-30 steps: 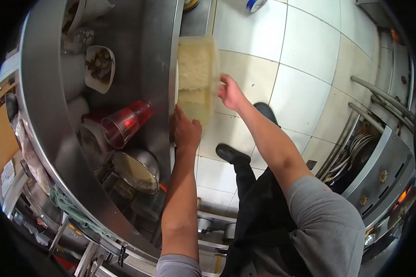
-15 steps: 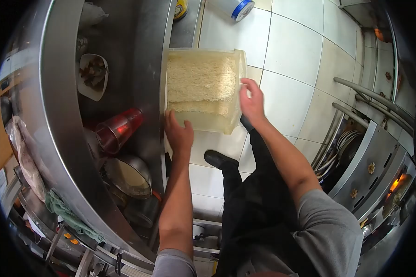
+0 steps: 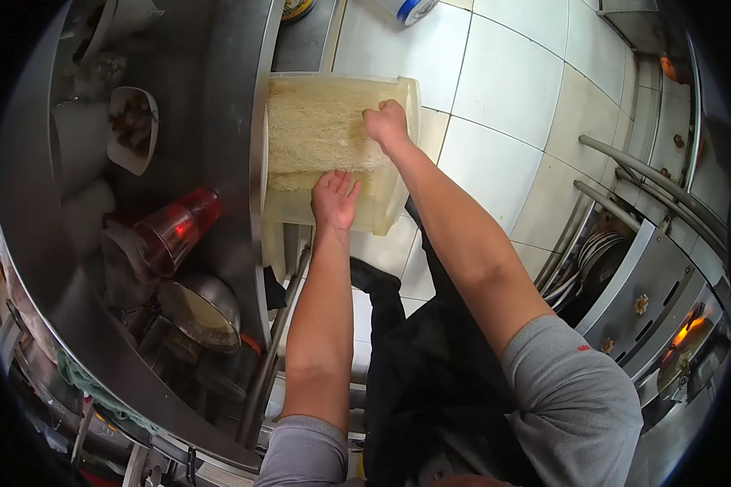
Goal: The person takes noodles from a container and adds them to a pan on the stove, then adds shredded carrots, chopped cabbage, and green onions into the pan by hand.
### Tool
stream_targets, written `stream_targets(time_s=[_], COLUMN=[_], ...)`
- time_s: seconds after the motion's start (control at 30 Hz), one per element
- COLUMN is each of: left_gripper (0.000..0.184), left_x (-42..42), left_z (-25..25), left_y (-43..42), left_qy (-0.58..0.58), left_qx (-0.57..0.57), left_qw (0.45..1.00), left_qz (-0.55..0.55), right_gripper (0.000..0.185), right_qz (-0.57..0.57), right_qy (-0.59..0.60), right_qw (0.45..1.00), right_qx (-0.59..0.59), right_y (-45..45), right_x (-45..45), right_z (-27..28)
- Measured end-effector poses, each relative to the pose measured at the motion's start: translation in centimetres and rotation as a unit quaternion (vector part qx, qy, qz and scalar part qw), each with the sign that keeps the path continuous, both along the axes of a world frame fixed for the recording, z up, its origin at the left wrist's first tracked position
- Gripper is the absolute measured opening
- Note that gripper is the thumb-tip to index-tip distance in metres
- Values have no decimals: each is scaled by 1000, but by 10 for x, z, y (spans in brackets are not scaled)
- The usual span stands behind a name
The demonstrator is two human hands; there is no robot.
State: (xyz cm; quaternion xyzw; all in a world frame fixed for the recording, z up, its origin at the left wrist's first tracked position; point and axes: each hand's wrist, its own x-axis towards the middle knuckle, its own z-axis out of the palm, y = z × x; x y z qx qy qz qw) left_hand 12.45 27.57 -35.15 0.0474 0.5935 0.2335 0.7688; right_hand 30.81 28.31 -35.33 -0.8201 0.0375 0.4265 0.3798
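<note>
A pale yellow plastic bin (image 3: 410, 183) stands pulled out below the steel counter. Inside lies a wide mat of thin, pale dried noodles (image 3: 313, 130), with a lower layer showing along its near edge. My left hand (image 3: 334, 201) is over the near part of the bin, palm turned up, fingers stretched out against the noodles' near edge. Over the right end of the noodles is my right hand (image 3: 386, 126), its fingers curled closed. What it holds, if anything, is hidden by the hand.
On the steel shelf at left are a white dish (image 3: 132, 130) with food scraps, a red translucent cup (image 3: 179, 231) lying tilted and a metal pot (image 3: 199, 314). Stove flames (image 3: 681, 334) burn at the right, near stacked plates (image 3: 605, 256). A blue-lidded container (image 3: 414, 10) is at the top.
My right hand has left the bin's right rim and moved in over the noodles, closing. My left hand has shifted right from the bin's left side to the noodles' near edge.
</note>
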Motion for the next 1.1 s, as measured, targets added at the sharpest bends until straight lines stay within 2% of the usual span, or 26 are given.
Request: stream_targets(time_s=[0.07,0.1,0.2,0.3,0.33,0.4,0.47,0.5,0.57,0.6,0.63,0.67,0.7,0.77,0.8,0.87,1.0,1.07,1.1], left_gripper=[52,46,36,33,33,29,27,24,27,30,30,35,42,46,51,51,51,51,51], left_x=[6,9,13,19,21,23,24,22,11,5,3,-2,-7,-19,-22,-27,-42,-49,-51], left_z=[14,15,18,9,5,-5,-12,-14,-15,-11,0,13,24,38,43,56,66,65,68], left_y=[0,1,7,16,18,26,34,37,39,39,38,34,28,15,11,1,-16,-18,-18], left_qy=[11,20,24,19,19,-59,-30,0,-13,-25,-25,-71,-118,-108,-99,-97,-108,-97,-88], left_qx=[-25,-48,-44,-34,-37,-13,-34,-55,-41,-24,-22,3,27,36,48,34,0,10,17], left_qw=[999,996,997,997,997,997,998,997,998,998,998,996,990,991,992,991,985,987,989], left_qz=[32,65,65,60,59,49,51,51,55,58,56,61,67,66,67,87,132,126,120], right_gripper=[30,30,25,27,29,31,48,48,67,67,67,66,66,65,65,64,60,46,46], right_qz=[76,76,71,86,68,50,29,30,19,17,48,80,79,137,136,215,305,399,400], right_qy=[-58,-61,-26,-74,-38,-1,-106,-107,-58,-57,-5,47,47,73,70,29,2,233,234], right_qw=[995,995,997,992,995,998,992,992,997,997,997,994,994,983,984,974,950,887,886], right_qx=[31,34,31,64,57,47,62,61,42,43,54,64,64,94,95,62,68,12,14], right_y=[-8,-6,-3,1,1,0,1,0,0,-1,-3,-7,-11,-20,-23,-28,-18,-16,-20], right_x=[0,1,4,10,14,13,9,10,11,13,17,21,25,33,35,34,23,30,31], right_z=[-7,-10,-15,-14,-13,-12,-10,-10,-10,-3,12,27,41,62,65,66,40,34,38])
